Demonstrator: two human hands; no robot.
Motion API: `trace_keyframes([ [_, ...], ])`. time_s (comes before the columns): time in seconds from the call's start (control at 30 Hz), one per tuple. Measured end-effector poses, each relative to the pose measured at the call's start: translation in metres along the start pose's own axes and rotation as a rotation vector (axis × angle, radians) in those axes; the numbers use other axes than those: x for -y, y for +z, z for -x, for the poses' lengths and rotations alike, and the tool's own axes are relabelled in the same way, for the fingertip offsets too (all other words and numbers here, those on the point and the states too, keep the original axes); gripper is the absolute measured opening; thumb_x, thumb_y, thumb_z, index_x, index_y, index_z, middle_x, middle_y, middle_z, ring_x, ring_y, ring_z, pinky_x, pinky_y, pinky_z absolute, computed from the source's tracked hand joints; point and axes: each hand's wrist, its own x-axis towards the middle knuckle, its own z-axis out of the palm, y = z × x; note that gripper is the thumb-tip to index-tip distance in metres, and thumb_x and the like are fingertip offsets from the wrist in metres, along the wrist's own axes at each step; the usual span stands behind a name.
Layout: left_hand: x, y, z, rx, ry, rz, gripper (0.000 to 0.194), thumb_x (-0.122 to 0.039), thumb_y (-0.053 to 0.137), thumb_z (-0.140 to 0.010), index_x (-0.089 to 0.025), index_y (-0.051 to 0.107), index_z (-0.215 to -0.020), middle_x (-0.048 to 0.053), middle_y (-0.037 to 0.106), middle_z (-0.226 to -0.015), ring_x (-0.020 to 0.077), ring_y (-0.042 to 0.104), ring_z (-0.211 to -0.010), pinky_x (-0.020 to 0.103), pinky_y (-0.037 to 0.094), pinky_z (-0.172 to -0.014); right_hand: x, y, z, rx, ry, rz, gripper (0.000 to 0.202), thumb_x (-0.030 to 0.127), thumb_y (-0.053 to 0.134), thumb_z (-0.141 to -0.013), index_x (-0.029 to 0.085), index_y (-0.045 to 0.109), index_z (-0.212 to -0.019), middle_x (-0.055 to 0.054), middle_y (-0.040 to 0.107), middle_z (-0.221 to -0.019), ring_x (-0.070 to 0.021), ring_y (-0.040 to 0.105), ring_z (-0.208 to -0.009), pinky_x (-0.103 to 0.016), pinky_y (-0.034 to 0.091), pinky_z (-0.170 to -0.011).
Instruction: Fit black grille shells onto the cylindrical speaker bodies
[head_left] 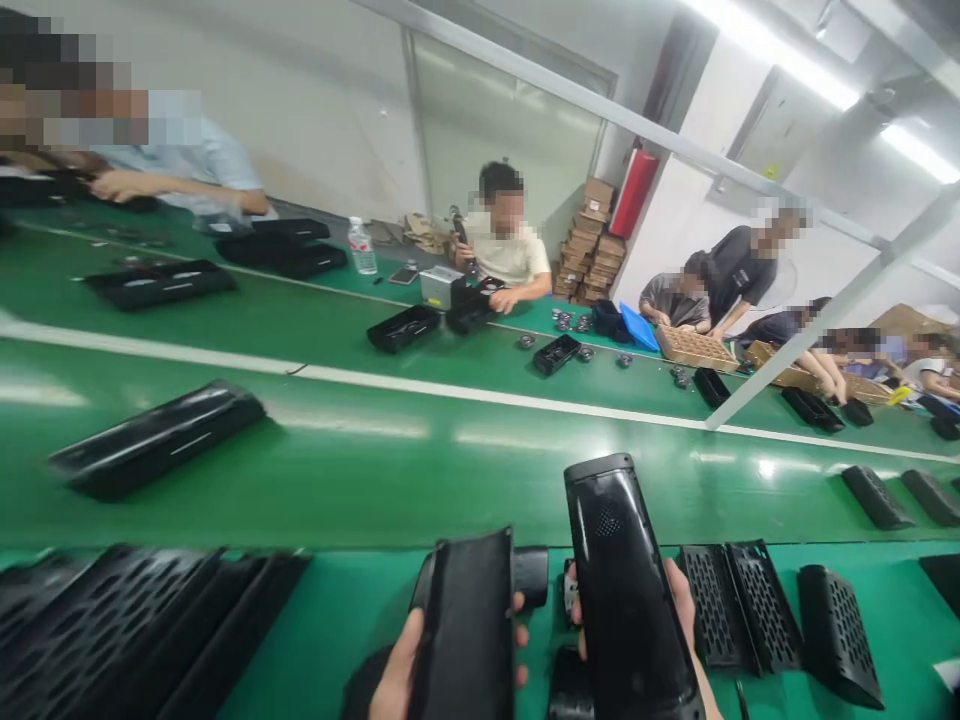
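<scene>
Left hand (401,650) is clamping its grip around a matte black housing (465,625); right hand (686,610) is gripping a glossy black housing (630,590) just beside it, both hovering over the green worktop (337,610)!

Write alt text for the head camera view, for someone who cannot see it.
Left hand grips a matte black casing, right hand a glossy black casing, above a green worktop. More black parts lie around, and people work beyond.

Bright overhead tubes, glare streaks on green belt (480,480), edges blurred.
</scene>
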Motion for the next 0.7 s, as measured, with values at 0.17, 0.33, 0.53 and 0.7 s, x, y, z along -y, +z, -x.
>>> trace_keyframes([
  [0.17, 0.038, 0.016, -0.041, 0.096, 0.151, -0.040, 0.080, -0.073, 0.046, -0.096, -0.005, 0.070, -0.130, 0.023, 0.077, -0.115, 0.0384, 0.075, -0.100, 0.053, 0.056, -0.093, 0.012, 0.010, 0.040, -0.309, -0.109, 0.261, 0.087, 0.069, 0.069, -0.080, 0.029, 0.049, -0.155, -0.013, 0.072, -0.134, -0.0394, 0.071, -0.117, -0.054, 0.057, -0.098],
  [0.33, 0.071, 0.007, -0.068, 0.088, 0.237, -0.075, 0.069, -0.065, 0.068, -0.087, -0.007, 0.074, -0.124, 0.020, 0.077, -0.121, 0.0375, 0.071, -0.116, 0.050, 0.048, -0.110, 0.034, 0.022, 0.035, -0.349, -0.259, 0.937, 0.105, 0.066, 0.073, -0.082, 0.031, 0.021, -0.167, -0.011, 0.047, -0.162, -0.0364, 0.052, -0.143, -0.052, 0.041, -0.119],
  [0.53, 0.084, 0.034, -0.065, 0.176, 0.398, -0.138, 0.069, -0.052, 0.087, -0.075, -0.014, 0.070, -0.131, 0.018, 0.073, -0.129, 0.0367, 0.068, -0.121, 0.049, 0.049, -0.109, 0.033, 0.022, 0.024, -0.248, -0.280, 1.282, 0.105, 0.064, 0.068, -0.086, 0.025, 0.015, -0.168, -0.013, 0.037, -0.167, -0.0352, 0.043, -0.150, -0.052, 0.035, -0.123],
  [0.7, 0.081, 0.043, -0.063, 0.190, 0.444, -0.160, 0.076, -0.054, 0.090, -0.072, -0.014, 0.068, -0.132, 0.018, 0.075, -0.123, 0.0356, 0.069, -0.119, 0.045, 0.051, -0.106, 0.028, 0.019, 0.014, -0.203, -0.261, 1.353, 0.104, 0.061, 0.068, -0.088, 0.028, 0.012, -0.169, -0.010, 0.029, -0.171, -0.0331, 0.037, -0.154, -0.050, 0.033, -0.125],
])
